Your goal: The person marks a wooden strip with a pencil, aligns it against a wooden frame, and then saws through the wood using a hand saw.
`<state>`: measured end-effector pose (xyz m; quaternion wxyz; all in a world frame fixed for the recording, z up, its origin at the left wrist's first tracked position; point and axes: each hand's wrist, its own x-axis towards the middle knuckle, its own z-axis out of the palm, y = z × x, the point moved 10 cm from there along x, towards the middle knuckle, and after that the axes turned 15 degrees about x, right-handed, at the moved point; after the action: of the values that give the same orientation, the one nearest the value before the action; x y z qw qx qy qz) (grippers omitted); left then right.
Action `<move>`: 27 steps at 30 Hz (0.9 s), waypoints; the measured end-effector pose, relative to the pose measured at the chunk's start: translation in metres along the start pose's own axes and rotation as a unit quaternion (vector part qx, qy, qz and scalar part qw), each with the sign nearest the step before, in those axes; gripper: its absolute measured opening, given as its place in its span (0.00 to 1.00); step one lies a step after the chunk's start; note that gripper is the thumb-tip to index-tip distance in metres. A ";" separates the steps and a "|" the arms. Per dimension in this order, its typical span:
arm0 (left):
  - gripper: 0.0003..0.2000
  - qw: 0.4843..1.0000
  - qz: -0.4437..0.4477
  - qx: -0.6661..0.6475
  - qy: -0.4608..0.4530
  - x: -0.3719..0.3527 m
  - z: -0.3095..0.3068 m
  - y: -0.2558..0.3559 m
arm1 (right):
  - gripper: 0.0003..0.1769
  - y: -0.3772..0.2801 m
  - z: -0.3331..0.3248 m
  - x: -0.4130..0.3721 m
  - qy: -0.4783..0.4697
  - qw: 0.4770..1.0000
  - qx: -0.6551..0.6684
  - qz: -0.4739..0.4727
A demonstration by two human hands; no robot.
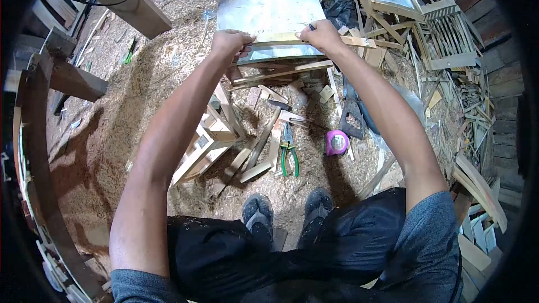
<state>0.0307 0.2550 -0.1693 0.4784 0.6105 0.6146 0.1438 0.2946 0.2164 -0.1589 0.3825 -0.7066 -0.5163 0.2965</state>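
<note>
A thin wooden strip (275, 38) lies crosswise over the near part of a pale, shiny-topped board (269, 7). My left hand (231, 44) pinches the strip's left end, fingers curled around it. Farther right, my right hand (323, 36) is closed on the same strip, and its right end sticks out past the hand. A dark pen (311, 26) pokes up from between my right thumb and fingers. Both arms reach straight forward.
Below the board lie a hammer (265, 134), green-handled pliers (289, 154), a pink tape measure (336, 142) and a handsaw (351, 116). A wooden frame (208, 145) stands left of them. Sawdust covers the floor; wood scraps (471, 112) pile up at right.
</note>
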 end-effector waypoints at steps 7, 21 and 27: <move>0.08 1.000 0.000 0.016 0.020 0.001 -0.001 0.003 | 0.21 -0.014 0.004 -0.012 -0.028 1.000 -0.007 0.013; 0.19 0.824 0.458 0.327 0.071 -0.029 0.053 0.096 | 0.26 -0.029 0.002 -0.017 -0.075 0.991 -0.078 0.076; 0.17 0.828 0.473 0.295 0.067 -0.021 0.065 0.082 | 0.28 -0.017 0.002 -0.016 -0.058 0.994 -0.066 0.067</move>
<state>0.1261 0.2273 -0.1309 0.1066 0.9273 0.2946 0.2050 0.2801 0.2043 -0.1449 0.2839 -0.7451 -0.5073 0.3270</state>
